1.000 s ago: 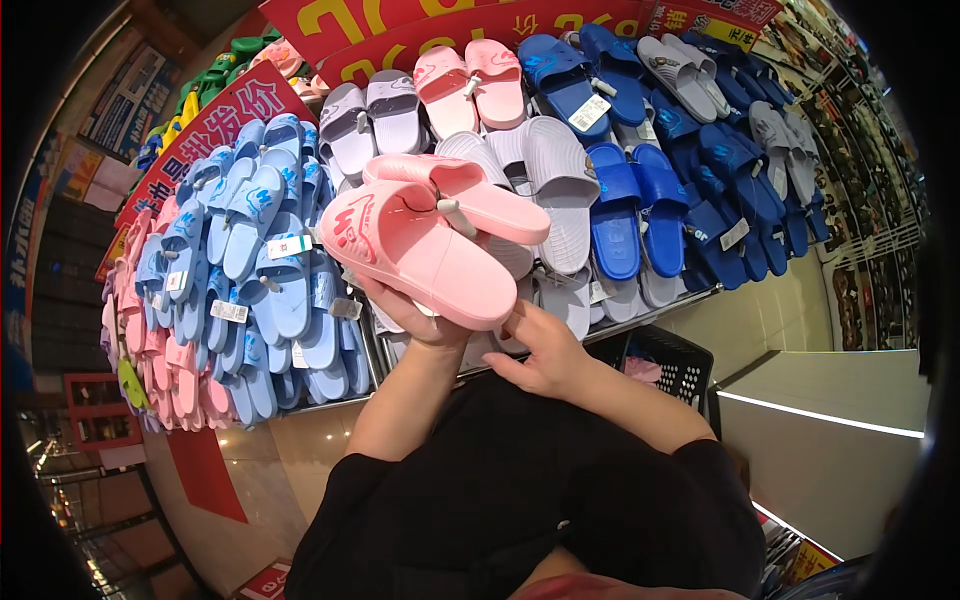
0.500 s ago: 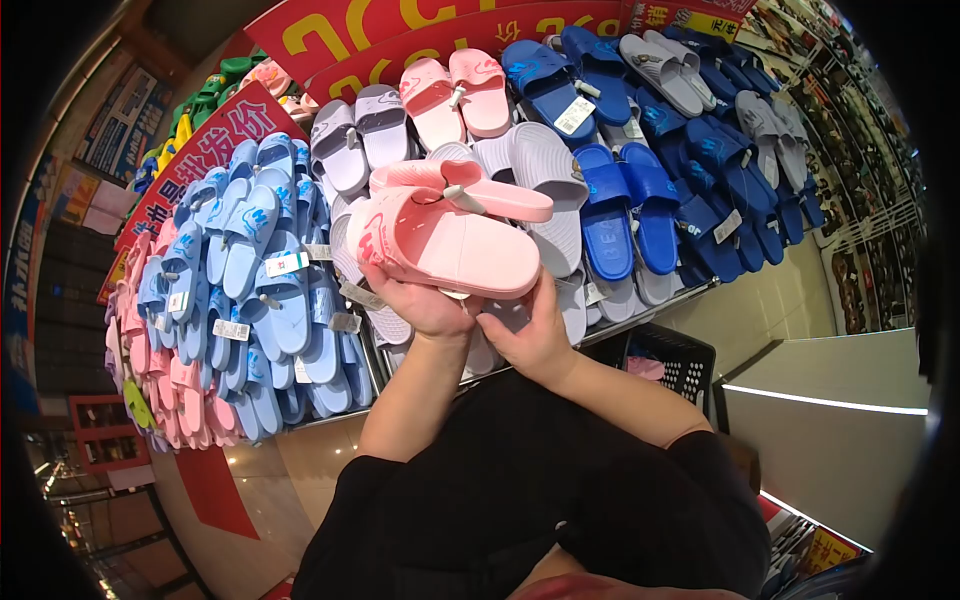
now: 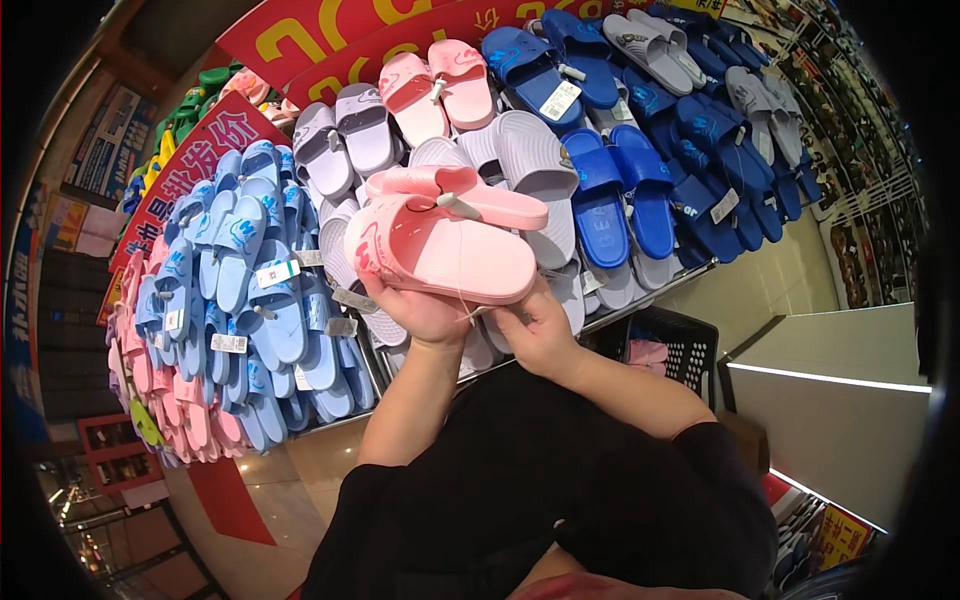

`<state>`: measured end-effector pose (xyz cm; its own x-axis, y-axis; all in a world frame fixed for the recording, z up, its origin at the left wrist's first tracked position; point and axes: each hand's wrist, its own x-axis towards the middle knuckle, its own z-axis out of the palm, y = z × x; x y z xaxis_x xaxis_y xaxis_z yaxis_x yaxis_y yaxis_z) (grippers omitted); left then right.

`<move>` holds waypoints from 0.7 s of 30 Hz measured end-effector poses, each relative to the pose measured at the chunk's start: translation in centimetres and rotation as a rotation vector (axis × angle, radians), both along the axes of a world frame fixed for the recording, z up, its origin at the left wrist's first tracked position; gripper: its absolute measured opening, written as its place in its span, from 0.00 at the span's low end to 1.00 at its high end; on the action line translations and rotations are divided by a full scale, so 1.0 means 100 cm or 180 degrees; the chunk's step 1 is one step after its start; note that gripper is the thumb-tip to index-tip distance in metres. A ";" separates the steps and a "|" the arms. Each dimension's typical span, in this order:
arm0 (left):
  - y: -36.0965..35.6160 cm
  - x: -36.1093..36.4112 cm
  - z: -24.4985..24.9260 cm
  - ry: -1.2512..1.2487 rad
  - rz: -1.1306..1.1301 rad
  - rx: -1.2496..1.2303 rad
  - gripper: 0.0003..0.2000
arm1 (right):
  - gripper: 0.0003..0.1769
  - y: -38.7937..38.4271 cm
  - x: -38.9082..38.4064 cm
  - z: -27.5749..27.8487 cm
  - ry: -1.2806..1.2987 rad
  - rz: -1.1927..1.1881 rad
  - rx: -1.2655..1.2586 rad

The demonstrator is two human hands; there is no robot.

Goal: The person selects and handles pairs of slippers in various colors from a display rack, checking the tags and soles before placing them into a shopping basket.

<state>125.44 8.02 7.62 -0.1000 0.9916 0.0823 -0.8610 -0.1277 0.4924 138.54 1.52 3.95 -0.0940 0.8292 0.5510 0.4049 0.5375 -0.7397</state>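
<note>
A pair of pink slippers (image 3: 465,262), joined by a pale tie and a thin thread, is held above the display in my left hand (image 3: 425,312). Its palm and fingers are wrapped under the heel and sole of the nearer slipper. My right hand (image 3: 542,335) is close below the toe, its thumb and fingers drawn together near the thread's lower end. What they pinch is hidden by the slipper and the fingers. Grey slippers (image 3: 540,165) lie right behind the held pair, and another pink pair (image 3: 465,85) sits farther back.
Light blue slippers (image 3: 240,240) with paper tags are piled at left; dark blue slippers (image 3: 720,150) fill the right. Red sale signs (image 3: 340,60) stand behind. A black basket (image 3: 690,350) with something pink is below the display's right front edge. A pale panel (image 3: 830,390) is at right.
The view has shifted slightly. The thread on the pink slippers now shows stretched down across the sole, and my right hand's fingers have drawn in a little under the toe.
</note>
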 end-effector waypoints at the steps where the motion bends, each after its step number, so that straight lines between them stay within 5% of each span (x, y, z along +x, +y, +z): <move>1: 0.001 -0.003 -0.001 0.0004 -0.0001 -0.0003 0.34 | 0.16 -0.008 0.004 -0.001 0.0004 -0.0001 -0.0003; 3: 0.004 -0.010 -0.005 0.0104 -0.0074 -0.0031 0.35 | 0.11 -0.026 0.009 -0.002 0.1305 0.1114 -0.2086; 6: 0.003 -0.018 -0.001 -0.0057 -0.0075 -0.0233 0.36 | 0.10 -0.036 0.023 0.032 0.2239 0.1849 -0.3169; 14: 0.004 -0.041 -0.031 -0.0101 -0.0688 -0.0021 0.40 | 0.17 -0.023 0.037 0.038 0.3617 0.2129 -0.3851; 21: 0.001 -0.040 -0.023 -0.0343 -0.0734 0.0260 0.40 | 0.18 -0.024 0.040 0.038 0.3170 0.2257 -0.3757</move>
<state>121.43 8.11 5.35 0.1152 0.9797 0.1640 -0.9188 0.0423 0.3924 142.54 -0.92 7.72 -0.6229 0.7509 -0.2193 -0.4890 -0.5926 -0.6402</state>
